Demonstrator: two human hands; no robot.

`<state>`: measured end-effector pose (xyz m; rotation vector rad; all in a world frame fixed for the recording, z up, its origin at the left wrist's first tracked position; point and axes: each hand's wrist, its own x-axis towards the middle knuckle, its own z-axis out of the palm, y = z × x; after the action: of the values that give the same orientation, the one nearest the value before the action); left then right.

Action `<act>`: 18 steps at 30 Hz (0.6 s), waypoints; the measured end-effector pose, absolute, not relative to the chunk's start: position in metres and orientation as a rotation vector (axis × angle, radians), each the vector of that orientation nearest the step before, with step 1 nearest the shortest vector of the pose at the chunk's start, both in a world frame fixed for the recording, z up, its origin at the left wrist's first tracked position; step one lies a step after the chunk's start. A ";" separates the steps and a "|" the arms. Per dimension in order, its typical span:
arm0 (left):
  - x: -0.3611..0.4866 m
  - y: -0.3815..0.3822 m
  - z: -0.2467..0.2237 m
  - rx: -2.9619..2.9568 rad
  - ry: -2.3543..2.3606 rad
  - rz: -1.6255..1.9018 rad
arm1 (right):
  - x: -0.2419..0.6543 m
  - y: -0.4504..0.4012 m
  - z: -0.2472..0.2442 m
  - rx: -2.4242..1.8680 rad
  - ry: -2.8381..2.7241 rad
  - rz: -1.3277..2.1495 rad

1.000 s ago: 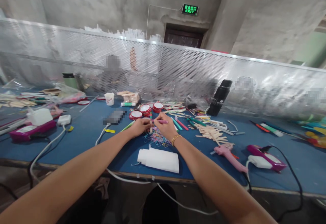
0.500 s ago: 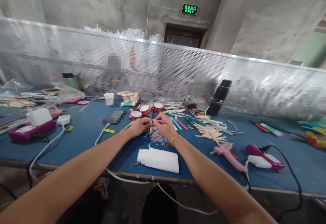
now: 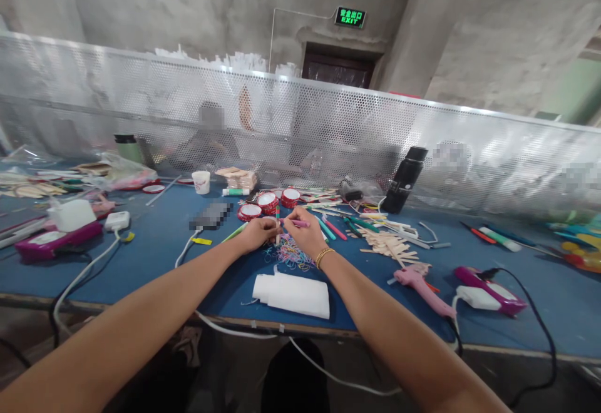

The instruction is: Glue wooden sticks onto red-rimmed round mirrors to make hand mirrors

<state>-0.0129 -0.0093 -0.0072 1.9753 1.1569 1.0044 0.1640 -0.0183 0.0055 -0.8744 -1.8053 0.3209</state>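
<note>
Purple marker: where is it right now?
Head view, near the middle: the purple marker is in the right hand, beside the colour-banded wooden stick in the left hand, above the rubber bands in frame.

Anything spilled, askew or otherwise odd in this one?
Nothing looks clearly damaged. The colored bands lie in a loose tangle on the blue table near the right hand, and the wooden sticks fan out untidily; both may simply be loose supplies.
</note>
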 end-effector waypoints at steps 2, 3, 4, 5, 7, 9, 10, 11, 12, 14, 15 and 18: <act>-0.013 -0.010 -0.007 1.976 1.159 1.005 | 0.164 -0.018 0.006 -0.879 -1.811 0.334; -0.013 -0.010 -0.006 1.975 1.164 1.005 | 0.164 -0.018 0.006 -0.882 -1.810 0.339; -0.013 -0.010 -0.006 1.974 1.167 1.003 | 0.164 -0.018 0.006 -0.881 -1.807 0.340; -0.013 -0.010 -0.006 1.971 1.167 1.000 | 0.164 -0.018 0.006 -0.877 -1.802 0.338; -0.013 -0.009 -0.007 1.965 1.159 0.994 | 0.163 -0.018 0.005 -0.864 -1.796 0.334; -0.013 -0.008 -0.007 1.964 1.152 0.999 | 0.163 -0.018 0.005 -0.859 -1.796 0.337; -0.013 -0.008 -0.008 1.963 1.154 1.003 | 0.163 -0.019 0.005 -0.861 -1.798 0.343; -0.013 -0.008 -0.008 1.962 1.159 1.007 | 0.163 -0.019 0.005 -0.863 -1.801 0.351; -0.013 -0.009 -0.008 1.961 1.163 1.007 | 0.163 -0.019 0.005 -0.866 -1.804 0.357; -0.013 -0.009 -0.007 1.961 1.164 1.001 | 0.163 -0.019 0.005 -0.870 -1.808 0.362; -0.013 -0.009 -0.007 1.964 1.162 1.000 | 0.163 -0.019 0.005 -0.869 -1.808 0.359; -0.013 -0.009 -0.007 1.974 1.152 0.997 | 0.163 -0.019 0.005 -0.866 -1.802 0.335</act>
<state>-0.0131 -0.0091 -0.0067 1.9741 1.1517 0.9967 0.1627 -0.0189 0.0047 -0.8659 -1.8022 0.3354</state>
